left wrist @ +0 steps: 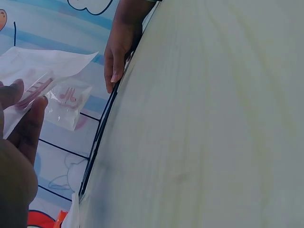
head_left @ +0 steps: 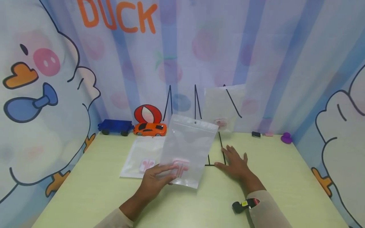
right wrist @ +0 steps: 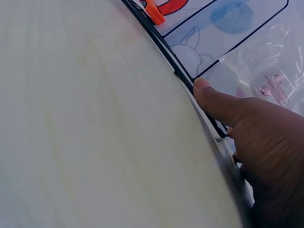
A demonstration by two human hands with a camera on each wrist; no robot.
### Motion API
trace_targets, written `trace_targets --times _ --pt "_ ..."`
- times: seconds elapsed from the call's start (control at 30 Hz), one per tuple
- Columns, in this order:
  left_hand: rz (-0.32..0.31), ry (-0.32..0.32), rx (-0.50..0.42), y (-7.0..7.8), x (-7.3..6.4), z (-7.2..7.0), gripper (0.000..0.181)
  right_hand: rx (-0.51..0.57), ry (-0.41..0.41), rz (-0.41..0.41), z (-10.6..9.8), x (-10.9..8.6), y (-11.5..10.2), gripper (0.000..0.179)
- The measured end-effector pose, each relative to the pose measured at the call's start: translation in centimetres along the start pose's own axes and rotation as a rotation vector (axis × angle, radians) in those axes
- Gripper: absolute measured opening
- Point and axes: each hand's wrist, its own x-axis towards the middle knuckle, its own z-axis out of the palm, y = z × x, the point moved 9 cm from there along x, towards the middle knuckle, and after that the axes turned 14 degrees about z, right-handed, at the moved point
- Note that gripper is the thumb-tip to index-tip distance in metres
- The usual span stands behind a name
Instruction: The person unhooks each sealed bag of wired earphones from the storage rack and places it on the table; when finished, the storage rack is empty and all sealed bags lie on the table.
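Note:
My left hand [head_left: 152,182] pinches the lower left part of a white zip bag [head_left: 189,142] between thumb and fingers. Pink earphones [head_left: 180,168] show through its clear film. This bag stands tilted in front of a black wire rack [head_left: 223,148] and hides much of it. With fingers spread, my right hand [head_left: 235,164] rests at the rack's right base corner, the thumb [right wrist: 209,97] against the base bar. A second bag with earphones [head_left: 225,109] hangs on the rack's right prong. On the table to the left lies a third bag [head_left: 134,158], partly covered by the held one.
Along the back edge stand a blue toy wagon [head_left: 115,126], an orange toy car [head_left: 150,129] and a red-and-white ball [head_left: 154,112]. At the back right are a small black block [head_left: 256,135], a pink piece [head_left: 269,134] and a purple toy [head_left: 286,138]. A printed curtain surrounds the table [head_left: 285,177].

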Motion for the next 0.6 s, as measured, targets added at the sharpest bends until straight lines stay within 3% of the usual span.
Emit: trace_targets --times 0.37,0.6 --pt "-0.108 -0.002 0.011 -1.3 -1.2 -2.1 0.037 -0.004 0.003 -0.003 0.3 0.0 0.0 0.090" --pt "-0.239 0.004 0.155 -2.1 -1.5 -4.0 0.038 -0.026 -0.002 0.007 0.2 0.2 0.1 0.090"
